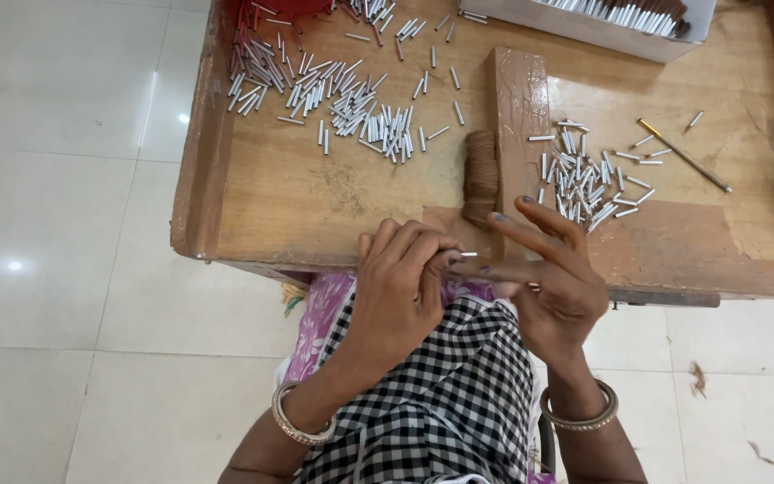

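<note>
Left hand (402,280): pinching a small silver tube (468,254) at its fingertips.
Right hand (548,273): released, fingers spread beside it.
Bench (315,193): loose tubes scattered.

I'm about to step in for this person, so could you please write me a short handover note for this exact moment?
Left hand: pinches a small silver tube at its fingertips.
Right hand: open, fingers spread, beside the tube, holding nothing that shows.
On the wooden tray: loose silver tubes upper left, a smaller pile at right, a brown thread bundle by the wooden divider, a thin stick, a white box of tubes at the back.
Done and left: cannot tell; many loose tubes remain.
</note>
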